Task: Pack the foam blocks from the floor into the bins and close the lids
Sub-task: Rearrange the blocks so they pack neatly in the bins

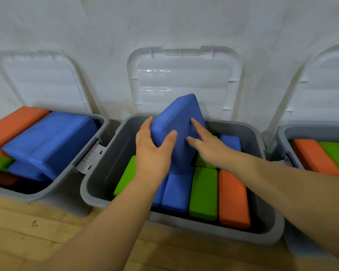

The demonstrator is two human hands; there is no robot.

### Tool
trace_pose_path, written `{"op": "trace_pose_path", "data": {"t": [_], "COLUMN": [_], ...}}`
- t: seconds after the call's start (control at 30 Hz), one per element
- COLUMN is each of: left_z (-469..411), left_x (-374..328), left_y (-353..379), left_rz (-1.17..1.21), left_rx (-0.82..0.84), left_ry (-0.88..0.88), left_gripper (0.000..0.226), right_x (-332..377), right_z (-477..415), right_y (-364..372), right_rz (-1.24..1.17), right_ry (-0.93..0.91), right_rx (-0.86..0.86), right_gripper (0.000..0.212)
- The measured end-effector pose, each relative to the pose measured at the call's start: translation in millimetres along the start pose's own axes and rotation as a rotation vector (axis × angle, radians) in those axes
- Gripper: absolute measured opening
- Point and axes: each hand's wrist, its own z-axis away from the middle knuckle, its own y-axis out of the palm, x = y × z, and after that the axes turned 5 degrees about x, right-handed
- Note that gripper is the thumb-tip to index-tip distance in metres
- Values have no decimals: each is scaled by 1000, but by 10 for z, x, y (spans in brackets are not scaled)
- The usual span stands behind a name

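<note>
Down at the near edge, wooden floor, and two bare forearms reach in over the front rim of the middle bin. Inside it, a row of blocks stands on edge, packed side by side: green, blue, blue, green, orange.

Above that row comes the blue block. It is tilted, with its lower end down among the packed ones and its top corner leaning toward the back. The left hand wraps the block's lower left edge, thumb across the front face and fingers round behind, a firm clasp. The right hand lies against the right face with fingers straight and spread, pressing rather than clasping.

It's foam, so I'd call it light and a little squashy, matte and grippy rather than slick, with no fear of breakage. The broad faces look like the place to hold, and a slight squeeze should help wedge it into a gap.

Behind the block, the lid stands open against the white wall. Off to the sides, the left bin is piled high with orange, blue and green. The right bin shows orange and green.
</note>
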Motion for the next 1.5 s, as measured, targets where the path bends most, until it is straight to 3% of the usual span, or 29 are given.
{"op": "trace_pose_path", "data": {"t": [0.13, 0.37, 0.57, 0.73, 0.9, 1.1, 1.27, 1.5], "left_z": [35, -273, -409, -584, -745, -967, -1124, -1200], "left_x": [54, -89, -54, -120, -168, -21, 43, 139], "left_y": [-97, -508, -662, -733, -790, -646, -536, -549], "left_rz": [-89, -97, -332, -457, -800, -865, -893, -922], "left_rx": [125, -154, -153, -151, -41, 34, 83, 143], "left_ry": [30, 126, 180, 176, 145, 68, 37, 18], "left_gripper": [96, 88, 79, 79, 77, 78, 79, 79], "right_x": [-98, -310, -458, -450, -473, -322, -251, -356], "right_z": [-3, -107, -251, -290, -273, -386, -540, -636], "right_y": [-21, 180, 424, 486, 461, 524, 539, 604], "right_rz": [125, 571, 988, 1030, 1023, 1003, 966, 1001], "right_ry": [-19, 28, 213, 216, 221, 255, 127, 167], "right_rx": [40, 142, 195, 183, 192, 191, 209, 260], "right_gripper": [76, 89, 88, 89, 89, 94, 92, 93]}}
